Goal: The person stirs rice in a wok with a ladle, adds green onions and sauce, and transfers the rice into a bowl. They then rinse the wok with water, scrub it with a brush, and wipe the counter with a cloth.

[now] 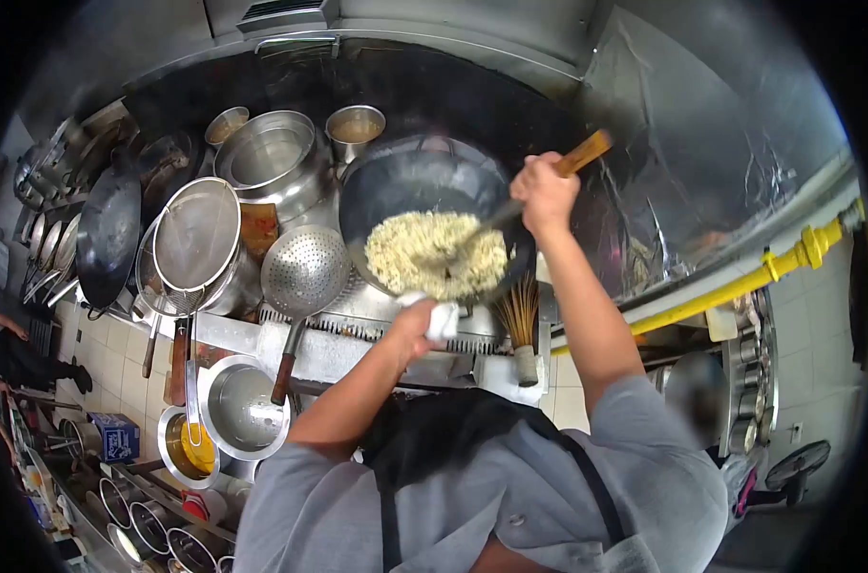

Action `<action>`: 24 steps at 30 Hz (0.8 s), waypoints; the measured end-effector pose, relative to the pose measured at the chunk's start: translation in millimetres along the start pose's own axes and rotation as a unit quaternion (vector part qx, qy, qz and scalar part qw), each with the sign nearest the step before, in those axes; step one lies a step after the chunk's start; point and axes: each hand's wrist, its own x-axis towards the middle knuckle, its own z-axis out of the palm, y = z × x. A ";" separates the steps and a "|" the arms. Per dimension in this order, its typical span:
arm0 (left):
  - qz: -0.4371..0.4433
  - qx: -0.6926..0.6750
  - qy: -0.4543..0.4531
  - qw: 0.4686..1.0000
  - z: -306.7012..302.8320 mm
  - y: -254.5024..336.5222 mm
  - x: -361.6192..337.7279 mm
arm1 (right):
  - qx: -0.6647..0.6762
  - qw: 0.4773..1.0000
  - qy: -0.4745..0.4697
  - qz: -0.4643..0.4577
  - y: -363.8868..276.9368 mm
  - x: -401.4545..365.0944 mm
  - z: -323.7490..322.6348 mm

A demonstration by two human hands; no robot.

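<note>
A large dark wok (pixel 396 177) holds a heap of pale fried rice (pixel 415 248) with small bits in it. My right hand (pixel 547 191) is closed round the wooden-handled ladle (pixel 587 150), whose metal shaft slants down to the left into the rice; its head is blurred or buried there. At the wok's near edge my left hand (pixel 415 329) is closed on a folded white cloth (pixel 442 321), which covers the spot where it meets the rim. Just right of the wok's near side a bamboo brush (pixel 520 325) stands with its bristles up.
A perforated skimmer (pixel 305 270), a mesh strainer (pixel 197 234) and steel pots (pixel 265 151) crowd the left. Nearer are a steel bowl (pixel 248 406) and a bowl of yellow liquid (pixel 197 449). A yellow pipe (pixel 720 298) runs along the right. Another person (pixel 23 353) is at far left.
</note>
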 end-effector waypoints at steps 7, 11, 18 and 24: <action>0.099 -0.060 -0.021 0.993 -41.2 -65.9 -61.3 | 0.074 0.991 -0.102 -0.039 -91.8 30.1 1.2; 0.052 -0.013 -0.017 0.998 -9.7 -10.9 5.0 | -0.036 0.998 0.017 -0.052 -25.4 -25.0 12.6; 0.075 -0.068 -0.018 0.995 -22.7 -46.0 -94.8 | 0.078 0.994 -0.070 -0.023 -68.1 13.2 14.1; 0.065 -0.009 0.012 0.998 -26.5 -9.5 25.5 | 0.023 0.999 0.029 -0.025 25.0 -11.7 8.1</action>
